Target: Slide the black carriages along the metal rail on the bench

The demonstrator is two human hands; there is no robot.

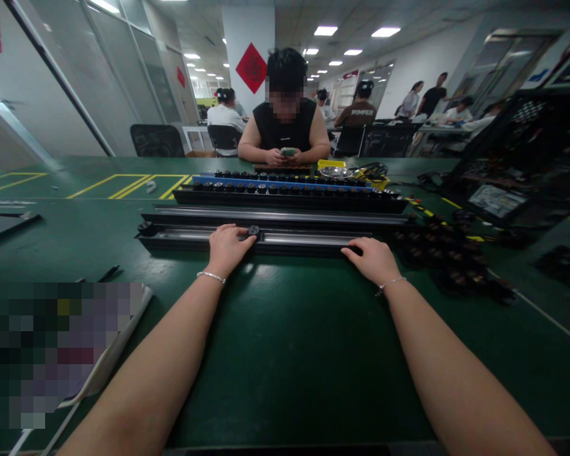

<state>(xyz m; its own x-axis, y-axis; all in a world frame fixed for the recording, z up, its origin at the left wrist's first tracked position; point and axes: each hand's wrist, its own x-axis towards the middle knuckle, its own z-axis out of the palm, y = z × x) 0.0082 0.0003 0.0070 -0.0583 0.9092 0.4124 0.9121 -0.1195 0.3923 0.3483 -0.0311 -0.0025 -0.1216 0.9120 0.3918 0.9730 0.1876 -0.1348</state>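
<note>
A long black rail with a shiny metal channel (pixel 304 239) lies crosswise on the green table in front of me. My left hand (pixel 228 246) rests on its near edge, fingers pinched on a small black round part (pixel 253 230) sitting in the channel. My right hand (pixel 373 258) lies against the rail's right part, fingers curled over its near edge. Both wrists wear thin bracelets. A second, similar rail (pixel 275 216) lies just behind the first.
Farther back, racks (pixel 289 190) carry rows of small black parts. A pile of black parts (pixel 446 253) lies to the right, and a dark crate (pixel 517 152) stands beyond it. A person sits opposite holding a phone (pixel 287 151). Papers lie at the near left.
</note>
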